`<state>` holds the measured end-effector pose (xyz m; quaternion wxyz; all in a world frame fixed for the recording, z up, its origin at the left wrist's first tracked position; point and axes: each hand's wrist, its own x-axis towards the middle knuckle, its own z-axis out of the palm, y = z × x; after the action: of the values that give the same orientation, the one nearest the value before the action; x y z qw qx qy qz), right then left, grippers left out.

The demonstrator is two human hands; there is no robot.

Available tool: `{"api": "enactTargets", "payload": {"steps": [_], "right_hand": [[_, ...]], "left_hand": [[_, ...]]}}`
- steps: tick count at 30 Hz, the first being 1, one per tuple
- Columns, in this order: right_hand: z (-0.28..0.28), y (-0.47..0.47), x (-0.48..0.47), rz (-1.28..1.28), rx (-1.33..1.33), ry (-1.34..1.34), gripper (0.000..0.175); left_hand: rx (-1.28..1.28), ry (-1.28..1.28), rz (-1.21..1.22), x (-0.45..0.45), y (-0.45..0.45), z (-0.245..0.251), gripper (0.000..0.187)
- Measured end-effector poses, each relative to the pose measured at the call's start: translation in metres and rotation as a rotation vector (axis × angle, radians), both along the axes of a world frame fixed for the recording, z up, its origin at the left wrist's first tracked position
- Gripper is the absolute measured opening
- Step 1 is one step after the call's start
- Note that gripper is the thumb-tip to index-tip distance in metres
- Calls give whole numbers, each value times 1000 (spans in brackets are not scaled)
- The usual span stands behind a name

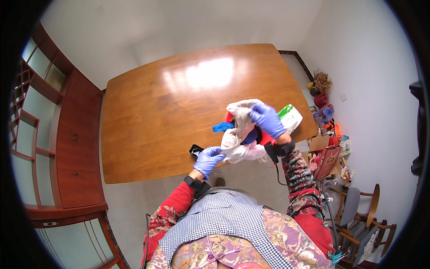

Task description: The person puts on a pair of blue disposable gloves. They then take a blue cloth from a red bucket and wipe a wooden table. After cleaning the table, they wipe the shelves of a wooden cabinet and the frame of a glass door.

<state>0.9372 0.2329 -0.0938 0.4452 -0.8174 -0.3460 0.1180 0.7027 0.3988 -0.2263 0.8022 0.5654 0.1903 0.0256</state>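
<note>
My left hand (209, 162), in a blue-purple glove, pinches the lower left edge of a whitish cloth item (240, 117) at the table's near edge. The gloved right hand (266, 118) grips the same whitish cloth higher up on its right side. Beneath and around it lie a red container or basin (265, 138), partly hidden, a blue fabric piece (223, 126) sticking out to the left, dark blue fabric (250, 137) and pale pink cloth (257, 152).
On the wooden table (151, 124), a small black object (195, 151) lies near my left hand and a white-green plastic package (291, 117) beyond my right wrist. Boxes and bags (327, 161) crowd the floor at right, near wooden chairs (351, 205). A red-brown cabinet (79, 134) stands left.
</note>
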Motion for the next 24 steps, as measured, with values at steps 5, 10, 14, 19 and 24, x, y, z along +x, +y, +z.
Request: {"api": "enactTargets", "payload": {"steps": [5,10,14,19,24], "right_hand": [[60,16,40,-7,571,180,12],[86,30,67,-149,894,46,13],[65,26,78,-191,571,-86,19],[-10,10,28,341,-359,-142,30],[-55,13,-8,242,-518,-123,35]], "left_hand": [[88,33,-44,1,15,-2,24],[2,39,-68,3,6,11,26],[62,135,-166,7,6,24,31],[95,191,-134,9,7,28,28],[140,127,-113,12,3,21,26]]}}
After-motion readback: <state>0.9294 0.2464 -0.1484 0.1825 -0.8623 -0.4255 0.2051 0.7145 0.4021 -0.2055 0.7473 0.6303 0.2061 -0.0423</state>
